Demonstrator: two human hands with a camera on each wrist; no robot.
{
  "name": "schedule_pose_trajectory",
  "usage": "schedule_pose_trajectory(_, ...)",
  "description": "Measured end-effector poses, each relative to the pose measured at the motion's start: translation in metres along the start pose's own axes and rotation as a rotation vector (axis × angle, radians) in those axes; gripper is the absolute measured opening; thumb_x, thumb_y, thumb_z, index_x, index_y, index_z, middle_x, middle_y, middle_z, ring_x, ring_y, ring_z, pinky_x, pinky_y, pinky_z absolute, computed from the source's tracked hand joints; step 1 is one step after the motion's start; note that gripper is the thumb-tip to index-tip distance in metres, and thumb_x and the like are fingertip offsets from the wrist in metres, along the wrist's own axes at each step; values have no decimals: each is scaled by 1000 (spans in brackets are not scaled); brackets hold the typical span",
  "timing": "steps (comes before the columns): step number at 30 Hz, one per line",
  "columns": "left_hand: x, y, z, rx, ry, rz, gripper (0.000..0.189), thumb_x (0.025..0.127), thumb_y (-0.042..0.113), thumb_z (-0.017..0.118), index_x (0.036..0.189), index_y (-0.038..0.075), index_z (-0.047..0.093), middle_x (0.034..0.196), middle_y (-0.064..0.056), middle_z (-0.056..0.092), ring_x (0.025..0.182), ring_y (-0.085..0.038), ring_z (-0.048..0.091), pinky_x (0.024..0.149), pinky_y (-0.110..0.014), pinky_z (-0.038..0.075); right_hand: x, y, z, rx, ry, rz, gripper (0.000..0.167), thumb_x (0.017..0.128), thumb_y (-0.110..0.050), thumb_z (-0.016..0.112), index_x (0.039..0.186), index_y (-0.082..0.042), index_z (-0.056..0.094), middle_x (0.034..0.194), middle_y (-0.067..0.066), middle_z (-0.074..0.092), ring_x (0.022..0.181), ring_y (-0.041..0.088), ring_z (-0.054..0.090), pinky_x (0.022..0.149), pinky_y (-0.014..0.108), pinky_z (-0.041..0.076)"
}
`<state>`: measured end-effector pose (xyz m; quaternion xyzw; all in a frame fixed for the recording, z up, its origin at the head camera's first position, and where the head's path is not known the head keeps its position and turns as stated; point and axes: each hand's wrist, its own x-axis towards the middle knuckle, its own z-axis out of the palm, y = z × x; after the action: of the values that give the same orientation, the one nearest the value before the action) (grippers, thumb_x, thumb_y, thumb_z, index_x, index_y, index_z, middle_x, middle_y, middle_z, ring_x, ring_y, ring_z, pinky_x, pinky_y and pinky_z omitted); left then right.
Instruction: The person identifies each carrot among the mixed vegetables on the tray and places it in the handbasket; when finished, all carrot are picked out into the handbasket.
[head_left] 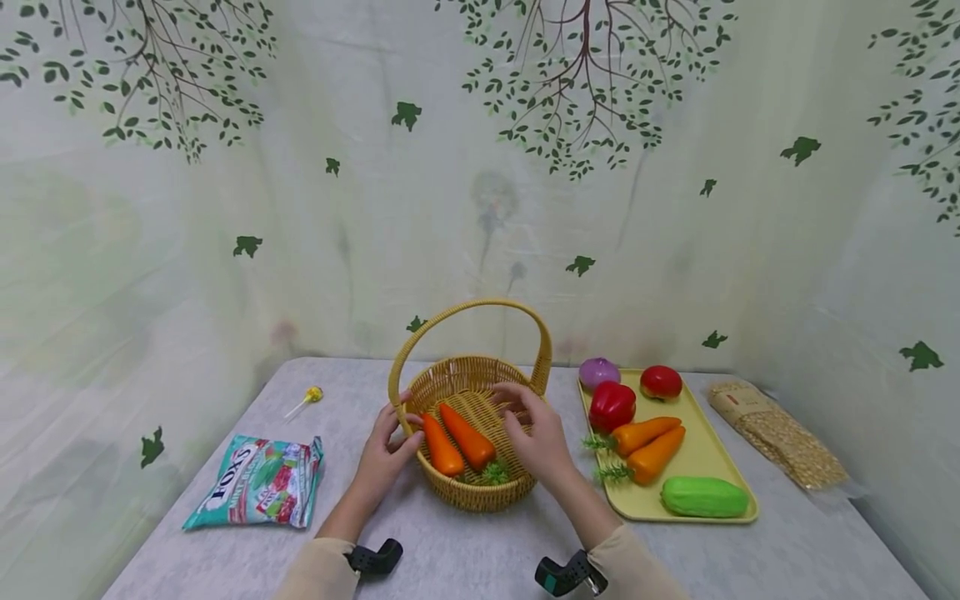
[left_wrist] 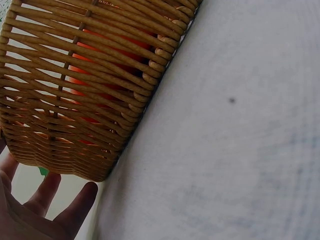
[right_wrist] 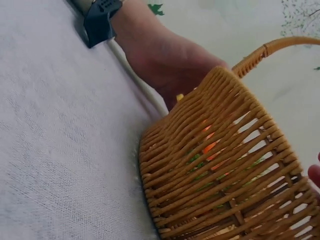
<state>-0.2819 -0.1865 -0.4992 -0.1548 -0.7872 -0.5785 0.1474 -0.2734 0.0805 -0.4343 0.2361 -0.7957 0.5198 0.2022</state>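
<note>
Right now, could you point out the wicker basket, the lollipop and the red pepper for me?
Wicker basket (head_left: pixel 478 499): head view, on its front wall.
Lollipop (head_left: pixel 313 394): head view, on its yellow top.
Red pepper (head_left: pixel 612 407): head view, on its middle.

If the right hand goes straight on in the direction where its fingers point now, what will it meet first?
Probably the far inner wall of the basket; depth is unclear in the head view, so the right hand might pass above it.

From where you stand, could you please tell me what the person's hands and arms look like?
The left hand and right hand are ungloved. The person wears beige sleeves and two black wrist devices, the right one with a teal patch.
</note>
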Motion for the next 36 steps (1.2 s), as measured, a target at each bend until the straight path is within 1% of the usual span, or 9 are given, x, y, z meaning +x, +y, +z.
schedule_pose_trajectory(4, -1, 1, 0, -23, -3, 6, 22, 97, 17, 65, 116, 6, 64, 162, -4, 31, 150, -30, 29, 96, -24, 49, -6, -1, -12, -22, 6, 65, 40, 96, -2, 58, 133, -17, 58, 118, 0, 68, 102, 22, 68, 83, 27, 56)
schedule_pose_trajectory(10, -1, 0, 1, -47, -17, 25, 24, 97, 14, 64, 117, 3, 63, 162, -8, 29, 150, -33, 28, 95, -19, 48, -12, -3, -40, -75, -6, 176, 46, 94, -4, 63, 136, -19, 55, 131, 8, 63, 108, 22, 66, 91, 39, 56)
schedule_pose_trajectory(11, -1, 0, 1, -49, -19, 26, 24, 97, 14, 64, 117, 3, 62, 163, -8, 29, 150, -33, 28, 95, -19, 48, -12, -4, -45, -87, -10, 198, 46, 94, -5, 63, 136, -19, 55, 133, 7, 62, 109, 22, 65, 92, 40, 56)
schedule_pose_trajectory(16, -2, 2, 1, -47, -16, 14, 24, 97, 14, 64, 118, 2, 62, 163, -7, 29, 150, -33, 28, 95, -21, 48, -12, -1, -66, -139, -1, 213, 45, 94, -7, 64, 136, -19, 57, 134, 6, 58, 112, 24, 65, 92, 41, 56)
schedule_pose_trajectory(20, -1, 1, 0, -38, -19, 4, 25, 97, 14, 63, 119, 3, 62, 163, -5, 28, 151, -31, 27, 96, -21, 48, -11, 8, -81, -168, 20, 227, 44, 94, -9, 63, 137, -19, 57, 133, 7, 57, 113, 26, 65, 93, 42, 56)
schedule_pose_trajectory(24, 0, 0, -1, -38, -20, 12, 25, 97, 15, 63, 119, 3, 62, 163, -6, 28, 151, -32, 27, 96, -22, 48, -9, 19, -97, -199, 17, 290, 45, 96, -12, 62, 140, -19, 53, 137, 10, 54, 118, 28, 62, 97, 46, 54)
schedule_pose_trajectory(29, 0, -2, -1, -32, -26, 9, 25, 98, 17, 63, 119, 5, 63, 163, -5, 28, 151, -33, 26, 95, -22, 48, -10, 28, -119, -250, -36, 421, 48, 98, -17, 60, 145, -16, 48, 145, 15, 47, 123, 34, 57, 100, 50, 52)
schedule_pose_trajectory(32, -1, -2, -1, -31, -30, 1, 25, 98, 17, 63, 120, 6, 63, 164, -5, 28, 152, -33, 25, 94, -19, 47, -13, 32, -132, -293, -88, 485, 48, 99, -22, 59, 145, -17, 47, 147, 15, 44, 124, 35, 54, 95, 47, 55)
schedule_pose_trajectory(36, -1, 0, -1, -30, -28, 6, 25, 98, 17, 63, 120, 5, 62, 164, -5, 27, 152, -31, 25, 94, -20, 48, -16, 37, -148, -308, -139, 521, 48, 99, -24, 61, 144, -14, 48, 148, 19, 40, 123, 38, 52, 88, 42, 57)
